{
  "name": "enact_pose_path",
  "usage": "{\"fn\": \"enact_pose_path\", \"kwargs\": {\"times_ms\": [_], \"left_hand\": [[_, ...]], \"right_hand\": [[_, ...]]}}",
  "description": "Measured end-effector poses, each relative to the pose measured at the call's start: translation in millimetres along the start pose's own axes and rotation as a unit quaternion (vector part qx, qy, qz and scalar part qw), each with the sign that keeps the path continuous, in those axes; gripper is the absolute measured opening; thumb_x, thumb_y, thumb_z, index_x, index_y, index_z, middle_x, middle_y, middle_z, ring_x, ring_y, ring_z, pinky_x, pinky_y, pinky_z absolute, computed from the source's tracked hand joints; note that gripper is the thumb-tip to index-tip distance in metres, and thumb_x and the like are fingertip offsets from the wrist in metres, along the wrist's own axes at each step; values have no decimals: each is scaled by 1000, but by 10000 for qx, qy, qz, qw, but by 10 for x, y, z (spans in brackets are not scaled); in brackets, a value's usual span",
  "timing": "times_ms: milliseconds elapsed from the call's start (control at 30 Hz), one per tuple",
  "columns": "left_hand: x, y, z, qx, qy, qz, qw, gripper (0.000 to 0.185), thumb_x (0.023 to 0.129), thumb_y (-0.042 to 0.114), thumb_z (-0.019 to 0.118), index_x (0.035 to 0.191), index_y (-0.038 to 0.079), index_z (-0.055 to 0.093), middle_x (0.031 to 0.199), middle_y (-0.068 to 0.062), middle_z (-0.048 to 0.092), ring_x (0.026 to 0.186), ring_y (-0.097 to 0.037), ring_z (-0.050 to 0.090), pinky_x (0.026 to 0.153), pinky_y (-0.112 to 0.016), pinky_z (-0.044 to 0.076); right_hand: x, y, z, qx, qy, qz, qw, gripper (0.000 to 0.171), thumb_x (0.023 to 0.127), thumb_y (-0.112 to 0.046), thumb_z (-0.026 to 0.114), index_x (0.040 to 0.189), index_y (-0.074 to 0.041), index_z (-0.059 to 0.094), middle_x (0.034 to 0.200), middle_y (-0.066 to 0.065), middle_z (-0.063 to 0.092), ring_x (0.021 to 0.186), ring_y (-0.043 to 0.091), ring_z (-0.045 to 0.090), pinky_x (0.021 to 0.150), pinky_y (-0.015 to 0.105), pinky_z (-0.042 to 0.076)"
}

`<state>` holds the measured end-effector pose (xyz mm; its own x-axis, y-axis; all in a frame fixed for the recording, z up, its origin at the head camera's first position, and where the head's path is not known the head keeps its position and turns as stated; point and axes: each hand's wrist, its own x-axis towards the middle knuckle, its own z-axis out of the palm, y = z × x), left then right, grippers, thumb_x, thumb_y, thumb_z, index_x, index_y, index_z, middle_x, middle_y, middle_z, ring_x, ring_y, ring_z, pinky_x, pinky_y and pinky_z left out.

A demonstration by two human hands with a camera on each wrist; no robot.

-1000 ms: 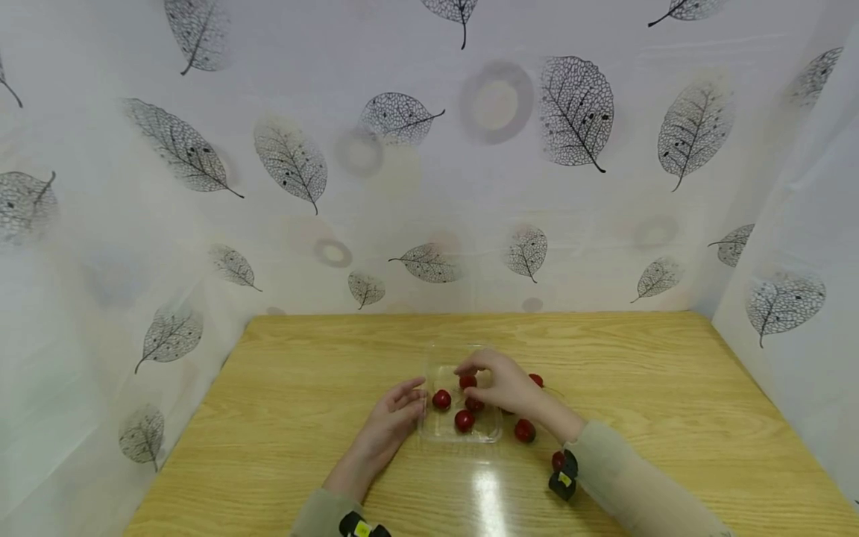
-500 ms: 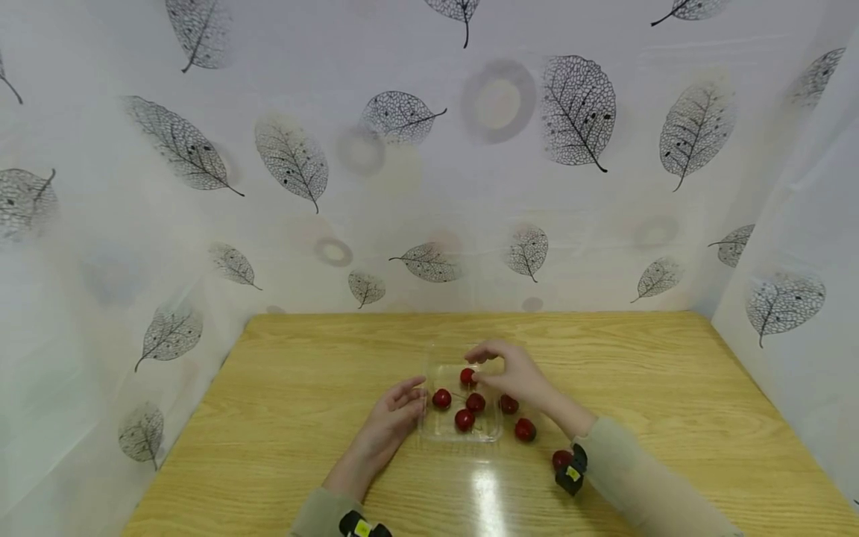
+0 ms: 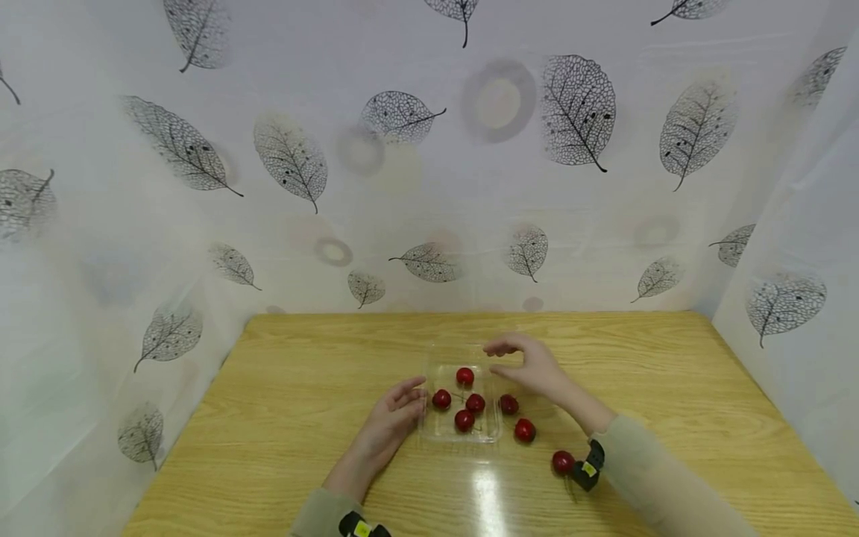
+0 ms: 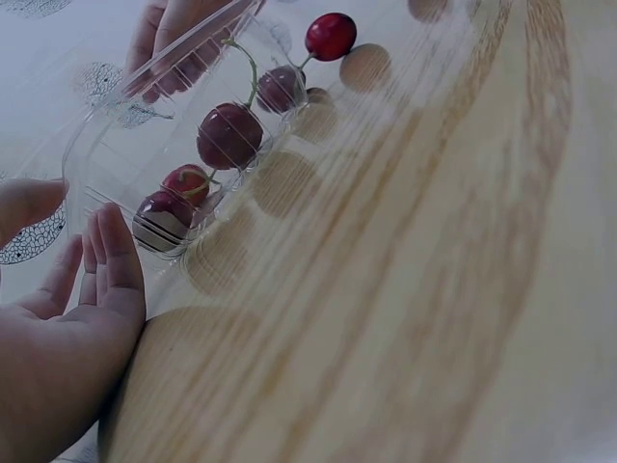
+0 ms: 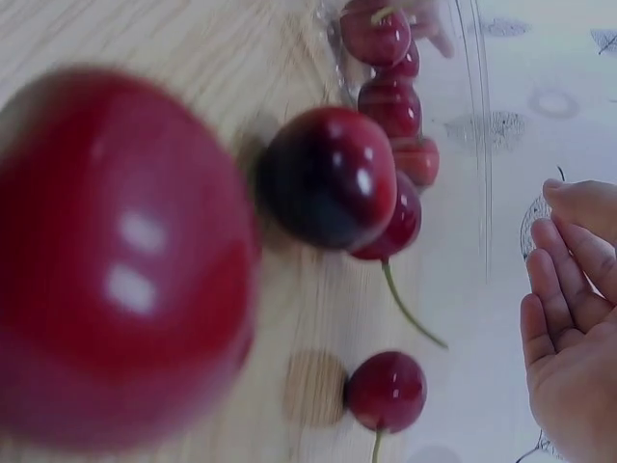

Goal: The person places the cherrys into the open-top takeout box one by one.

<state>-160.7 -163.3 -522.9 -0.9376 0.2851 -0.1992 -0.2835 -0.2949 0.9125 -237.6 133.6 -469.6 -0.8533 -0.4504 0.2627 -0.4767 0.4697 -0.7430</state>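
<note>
A clear plastic tray sits mid-table with several red cherries in it, such as the far one. My left hand lies flat on the table, its straight fingers against the tray's left wall. My right hand hovers just right of the tray's far corner, fingers relaxed and empty. Three loose cherries lie on the table right of the tray: one, another and one by my right wrist.
The wooden table is walled on three sides by leaf-patterned white sheeting. In the right wrist view a blurred cherry fills the foreground, and a stemmed cherry lies apart from the others.
My right hand let go of a cherry at the tray's far end and drew back to the right. The left hand stayed against the tray.
</note>
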Motion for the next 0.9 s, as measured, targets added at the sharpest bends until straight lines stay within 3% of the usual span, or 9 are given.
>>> {"fn": "enact_pose_path", "kwargs": {"times_ms": [500, 900], "left_hand": [[-2, -5, -7, -14, -96, 69, 9999, 61, 104, -3, 57, 160, -8, 32, 123, 3, 60, 109, -3, 61, 92, -18, 52], [-5, -8, -8, 32, -101, 108, 9999, 60, 104, -3, 57, 159, -9, 33, 122, 3, 60, 110, -4, 61, 93, -18, 52]], "right_hand": [[-128, 221, -239, -179, 147, 420, 9988, 28, 93, -4, 79, 120, -2, 74, 114, 14, 77, 106, 32, 70, 98, 53, 56], [-290, 374, -325, -48, 178, 708, 9973, 24, 95, -8, 79, 118, -2, 76, 113, 15, 77, 105, 31, 69, 95, 38, 57]]}}
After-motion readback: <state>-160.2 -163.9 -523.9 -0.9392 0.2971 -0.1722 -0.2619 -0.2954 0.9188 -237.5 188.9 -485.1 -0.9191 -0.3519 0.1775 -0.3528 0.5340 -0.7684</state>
